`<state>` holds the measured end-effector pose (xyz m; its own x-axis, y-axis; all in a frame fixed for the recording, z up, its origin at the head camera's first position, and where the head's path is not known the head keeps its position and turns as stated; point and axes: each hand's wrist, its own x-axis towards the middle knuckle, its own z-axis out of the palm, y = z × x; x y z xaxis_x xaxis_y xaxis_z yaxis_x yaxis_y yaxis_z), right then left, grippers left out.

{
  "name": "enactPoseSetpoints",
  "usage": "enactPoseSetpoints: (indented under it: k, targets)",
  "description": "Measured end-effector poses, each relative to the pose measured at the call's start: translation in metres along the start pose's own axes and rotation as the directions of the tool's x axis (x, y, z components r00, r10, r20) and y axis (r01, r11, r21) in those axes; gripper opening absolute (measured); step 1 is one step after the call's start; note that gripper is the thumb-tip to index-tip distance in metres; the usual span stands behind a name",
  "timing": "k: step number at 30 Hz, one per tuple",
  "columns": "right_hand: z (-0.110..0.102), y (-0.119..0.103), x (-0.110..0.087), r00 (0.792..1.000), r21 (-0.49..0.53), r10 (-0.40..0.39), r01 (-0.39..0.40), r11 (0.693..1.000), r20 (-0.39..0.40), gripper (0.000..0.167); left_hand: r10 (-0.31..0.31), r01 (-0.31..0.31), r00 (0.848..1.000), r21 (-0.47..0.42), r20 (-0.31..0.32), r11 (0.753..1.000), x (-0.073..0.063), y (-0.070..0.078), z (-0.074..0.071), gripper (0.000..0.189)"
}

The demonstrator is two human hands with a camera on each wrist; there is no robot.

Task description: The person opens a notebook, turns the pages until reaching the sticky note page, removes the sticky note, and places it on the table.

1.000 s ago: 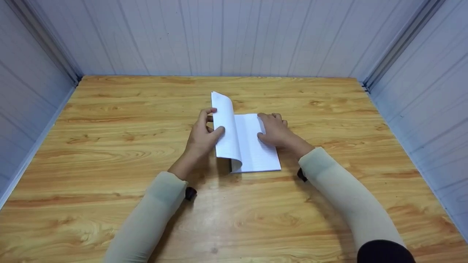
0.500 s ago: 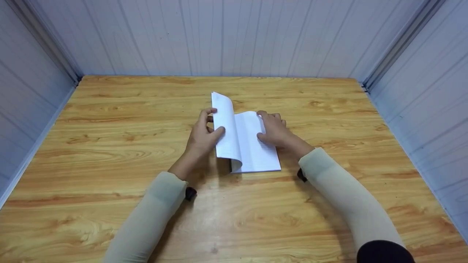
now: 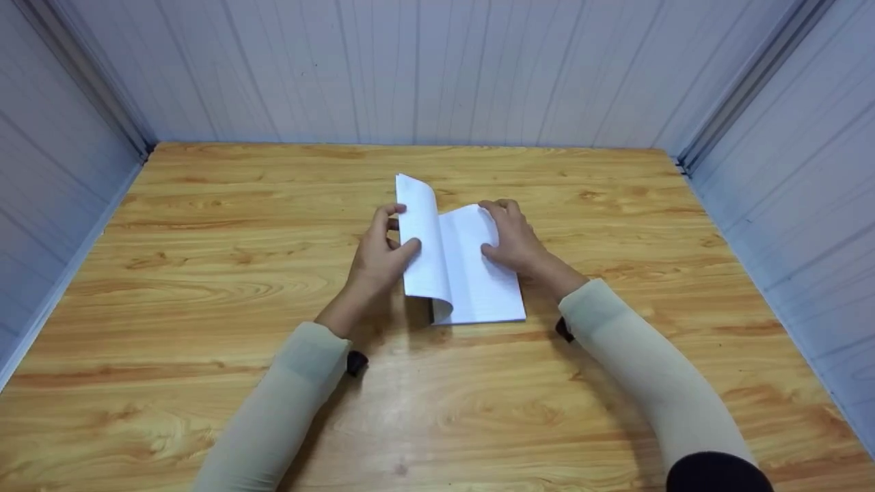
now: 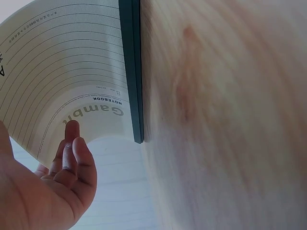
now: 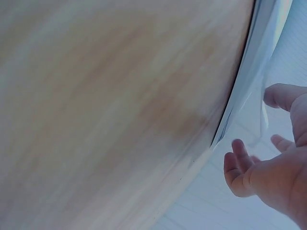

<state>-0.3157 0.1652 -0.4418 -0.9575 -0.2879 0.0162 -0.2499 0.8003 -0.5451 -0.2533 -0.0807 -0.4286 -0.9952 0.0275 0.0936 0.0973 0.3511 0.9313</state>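
Toward the tabletop's (image 3: 205,294) far edge, the notebook (image 3: 461,266) lies open, spine running near-to-far: left hand (image 3: 380,253) pinches raised leaves (image 3: 424,232), right hand (image 3: 514,242) touches the opposite page's (image 3: 475,294) lifted far edge, whether pinching, can't tell.

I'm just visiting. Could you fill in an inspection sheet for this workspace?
Surface: wood-patterned tabletop.
Job's things: one open notebook; its left leaves curve upward, with "NOTEBOOK" printed on their underside.
Clutter: nothing seen.
Grippers: two bare hands; the left hand grips the raised leaves, the right hand holds the right page, whose far corner is lifted.
Cables: nothing seen.
Surroundings: pale, streaked wall panels on three sides; light sleeves on both arms.
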Motion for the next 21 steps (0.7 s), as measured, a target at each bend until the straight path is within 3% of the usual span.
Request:
enactPoseSetpoints:
  k: [6, 11, 21]
  targets:
    - [-0.0011, -0.0001, 0.0014, 0.995, 0.073, 0.064, -0.059, 0.996, -0.075, 0.081, 0.005, -0.005, 1.000, 0.001, -0.003, 1.000, -0.0003, 0.0004, -0.0002, 0.054]
    - [-0.0026, 0.0013, 0.0026, 0.985, 0.124, 0.146, -0.134, 0.983, -0.089, 0.081, 0.005, -0.005, 1.000, 0.009, -0.002, 1.000, -0.0004, 0.0003, -0.0004, 0.054]
    - [-0.0038, 0.0069, 0.0013, 0.982, 0.170, 0.130, -0.106, 0.980, -0.134, 0.042, 0.014, -0.014, 1.000, -0.007, 0.001, 1.000, -0.0008, 0.0006, 0.0000, 0.053]
